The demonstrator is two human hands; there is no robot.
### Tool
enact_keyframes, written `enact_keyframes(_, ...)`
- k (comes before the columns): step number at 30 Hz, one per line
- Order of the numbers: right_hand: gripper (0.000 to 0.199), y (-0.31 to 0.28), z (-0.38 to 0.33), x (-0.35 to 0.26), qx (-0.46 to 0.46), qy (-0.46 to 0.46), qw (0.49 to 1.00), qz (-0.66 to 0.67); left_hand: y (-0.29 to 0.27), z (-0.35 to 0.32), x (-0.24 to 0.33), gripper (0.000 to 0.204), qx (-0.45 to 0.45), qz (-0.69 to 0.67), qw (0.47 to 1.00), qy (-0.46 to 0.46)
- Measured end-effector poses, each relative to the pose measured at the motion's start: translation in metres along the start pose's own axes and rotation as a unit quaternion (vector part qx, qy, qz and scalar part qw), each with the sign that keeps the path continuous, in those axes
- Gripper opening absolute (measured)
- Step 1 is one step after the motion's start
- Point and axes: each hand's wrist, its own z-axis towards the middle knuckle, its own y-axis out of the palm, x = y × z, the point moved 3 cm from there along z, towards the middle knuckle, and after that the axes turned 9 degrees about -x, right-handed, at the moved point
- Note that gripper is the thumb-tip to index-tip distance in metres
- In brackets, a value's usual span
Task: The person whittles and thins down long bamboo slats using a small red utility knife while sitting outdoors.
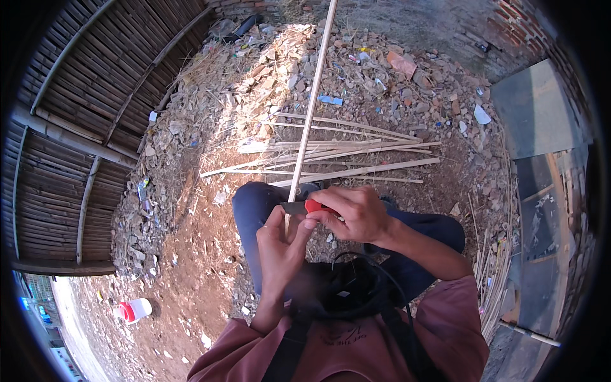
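A long, pale bamboo strip (310, 108) runs from the top of the view down to my hands. My left hand (280, 245) is closed around its lower part, thumb pointing up toward the blade. In my right hand (356, 213) is a knife (314, 206) with a red handle, its short grey blade lying across the strip just above my left fingers. The tip of the blade meets my left hand's fingertips or sits right beside them; which one I cannot tell. The strip's lower end is partly hidden by my left hand.
Several cut bamboo strips (356, 153) lie on the ground beyond my crossed legs (251, 210). Rubble (267, 70) covers the far ground. A woven bamboo wall (83, 76) stands left, with a red-and-white jug (135, 310) below it. Boards (538, 108) lean at right near thin strips (496, 274).
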Motion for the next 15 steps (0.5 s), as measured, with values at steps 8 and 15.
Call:
enact_keyframes(8, 0.027, 0.001, 0.000, 0.002, -0.011, -0.014, 0.998, 0.064, -0.004, -0.001, 0.009, 0.031, -0.029, 0.083, 0.996, 0.018)
enact_keyframes(15, 0.025, 0.000, 0.002, 0.000, -0.019, -0.014, 0.998, 0.059, -0.003, -0.004, 0.019, 0.028, 0.001, 0.140, 0.990, 0.000)
